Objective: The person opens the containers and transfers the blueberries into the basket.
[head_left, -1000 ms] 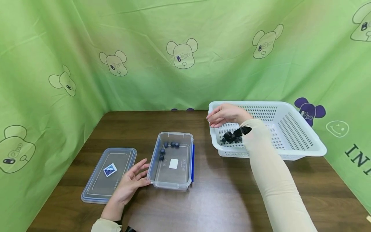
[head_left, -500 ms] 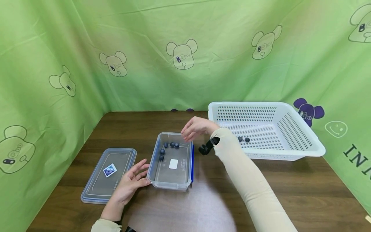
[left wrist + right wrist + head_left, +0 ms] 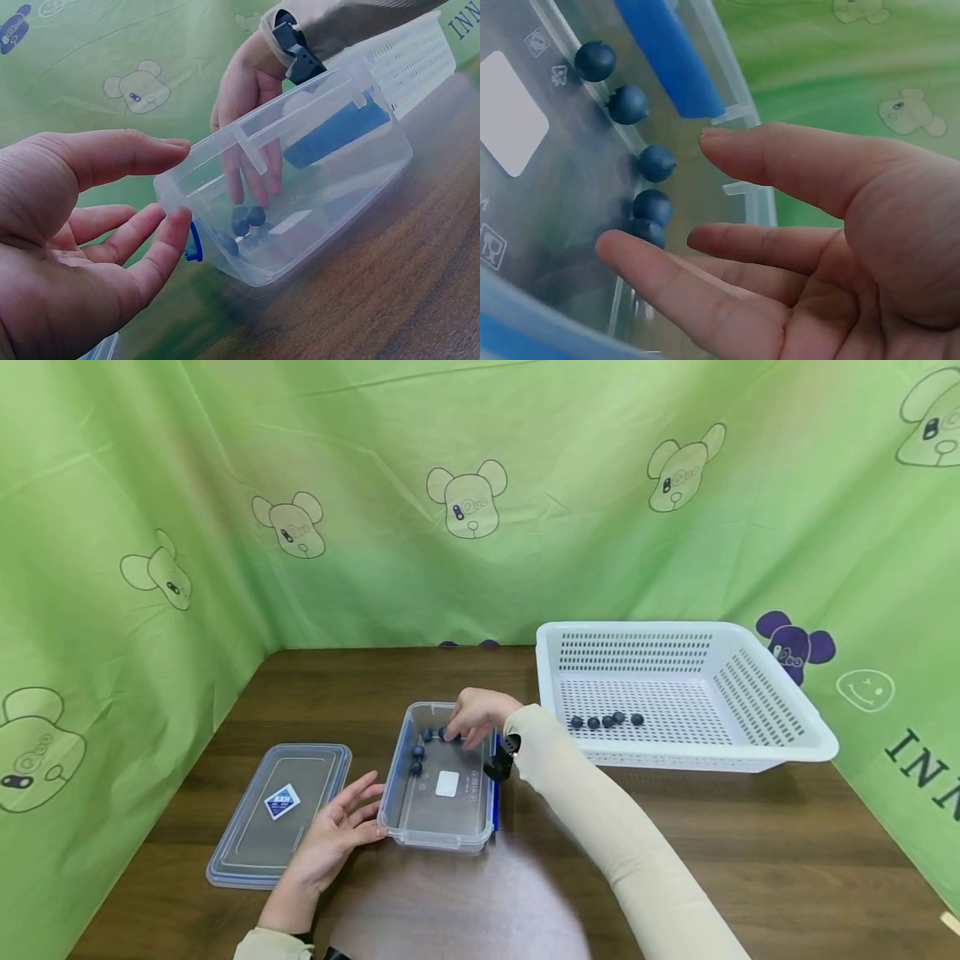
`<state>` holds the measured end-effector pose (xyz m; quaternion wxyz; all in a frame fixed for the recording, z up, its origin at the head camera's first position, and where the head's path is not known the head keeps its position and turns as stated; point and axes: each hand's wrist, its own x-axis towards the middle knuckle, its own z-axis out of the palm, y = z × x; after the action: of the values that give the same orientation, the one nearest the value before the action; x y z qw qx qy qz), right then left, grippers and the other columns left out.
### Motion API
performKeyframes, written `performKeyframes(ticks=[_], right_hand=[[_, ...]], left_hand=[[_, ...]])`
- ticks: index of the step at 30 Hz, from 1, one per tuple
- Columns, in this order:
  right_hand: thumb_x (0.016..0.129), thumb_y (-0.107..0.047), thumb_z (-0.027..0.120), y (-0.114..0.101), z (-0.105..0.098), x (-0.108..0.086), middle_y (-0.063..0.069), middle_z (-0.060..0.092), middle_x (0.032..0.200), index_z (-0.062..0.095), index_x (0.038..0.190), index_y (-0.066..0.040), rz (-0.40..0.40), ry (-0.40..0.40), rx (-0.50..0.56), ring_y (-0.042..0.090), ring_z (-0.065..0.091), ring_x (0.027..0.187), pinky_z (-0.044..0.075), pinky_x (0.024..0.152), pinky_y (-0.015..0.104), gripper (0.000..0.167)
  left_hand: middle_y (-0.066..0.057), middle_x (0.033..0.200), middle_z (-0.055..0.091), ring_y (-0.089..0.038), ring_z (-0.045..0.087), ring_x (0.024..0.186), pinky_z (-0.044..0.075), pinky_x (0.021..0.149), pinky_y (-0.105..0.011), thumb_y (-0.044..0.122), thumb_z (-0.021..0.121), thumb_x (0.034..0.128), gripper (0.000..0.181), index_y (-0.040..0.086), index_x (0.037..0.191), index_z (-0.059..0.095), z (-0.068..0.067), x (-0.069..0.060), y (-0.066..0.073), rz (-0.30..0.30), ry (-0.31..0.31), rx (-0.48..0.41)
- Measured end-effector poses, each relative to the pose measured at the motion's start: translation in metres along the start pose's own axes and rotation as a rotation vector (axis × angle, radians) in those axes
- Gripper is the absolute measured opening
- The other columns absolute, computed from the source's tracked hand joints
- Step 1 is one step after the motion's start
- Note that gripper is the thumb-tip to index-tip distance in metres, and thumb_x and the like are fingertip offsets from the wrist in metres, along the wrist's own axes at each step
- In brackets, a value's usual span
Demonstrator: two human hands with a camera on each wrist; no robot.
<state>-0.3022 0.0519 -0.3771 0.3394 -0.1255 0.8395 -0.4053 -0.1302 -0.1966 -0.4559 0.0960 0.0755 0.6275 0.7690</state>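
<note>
A clear plastic food box (image 3: 438, 810) stands uncovered on the table, with several blueberries (image 3: 417, 767) along its far and left walls. My left hand (image 3: 341, 831) touches the box's near left corner, thumb and fingers fairly straight. In the left wrist view its thumb and fingertips lie by that corner (image 3: 169, 187). My right hand (image 3: 480, 714) reaches over the far rim into the box, fingers pointing down. From the right wrist, the thumb and fingers (image 3: 772, 154) stand apart beside the blueberries (image 3: 658, 163), with no berry seen between them.
A white slotted basket (image 3: 675, 753) stands at the right back, with several blueberries (image 3: 637, 719) on its floor. The box's lid (image 3: 300, 810) with a blue label lies on the left. A green printed curtain (image 3: 375, 585) closes off the back and sides.
My right hand has moved left from over the basket, past the box's right side, and down into the box. The left hand stays at the box corner.
</note>
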Motion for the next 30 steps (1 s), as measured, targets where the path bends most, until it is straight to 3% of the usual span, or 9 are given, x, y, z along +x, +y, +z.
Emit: performKeyframes(ticks=[5, 12, 15, 30], right_hand=[[0.089, 0.001, 0.068, 0.0, 0.007, 0.004, 0.032, 0.065, 0.104, 0.064, 0.11, 0.014, 0.011, 0.003, 0.015, 0.035, 0.072, 0.085, 0.059, 0.073, 0.035, 0.026], [0.095, 0.0, 0.058, -0.003, 0.021, 0.013, 0.03, 0.069, 0.089, 0.061, 0.104, 0.015, 0.045, 0.022, 0.036, 0.026, 0.068, 0.065, 0.06, 0.067, 0.034, 0.018], [0.095, 0.001, 0.056, -0.003, 0.024, 0.015, 0.027, 0.068, 0.082, 0.061, 0.103, 0.016, 0.058, 0.016, 0.055, 0.026, 0.068, 0.063, 0.06, 0.065, 0.033, 0.017], [0.094, 0.003, 0.057, 0.004, 0.035, 0.022, 0.02, 0.063, 0.067, 0.059, 0.086, 0.01, 0.114, -0.085, 0.155, 0.02, 0.064, 0.053, 0.058, 0.058, 0.029, 0.012]], left_hand=[[-0.008, 0.13, 0.053, -0.017, 0.059, 0.112, 0.054, 0.084, -0.027, -0.017, 0.066, 0.0788, 0.083, -0.011, 0.151, 0.025, 0.0, -0.001, 0.0, 0.002, -0.001, -0.002], [-0.008, 0.131, 0.053, -0.017, 0.058, 0.113, 0.054, 0.084, -0.027, -0.017, 0.065, 0.0788, 0.083, -0.011, 0.151, 0.025, -0.001, -0.001, 0.0, -0.007, 0.007, 0.0], [-0.01, 0.132, 0.052, -0.017, 0.058, 0.113, 0.054, 0.085, -0.027, -0.017, 0.066, 0.0787, 0.084, -0.011, 0.151, 0.024, -0.001, -0.001, 0.0, -0.013, 0.008, 0.002], [-0.011, 0.132, 0.051, -0.017, 0.058, 0.113, 0.054, 0.085, -0.027, -0.017, 0.064, 0.0785, 0.085, -0.012, 0.151, 0.021, 0.002, 0.001, 0.001, -0.023, -0.006, -0.008]])
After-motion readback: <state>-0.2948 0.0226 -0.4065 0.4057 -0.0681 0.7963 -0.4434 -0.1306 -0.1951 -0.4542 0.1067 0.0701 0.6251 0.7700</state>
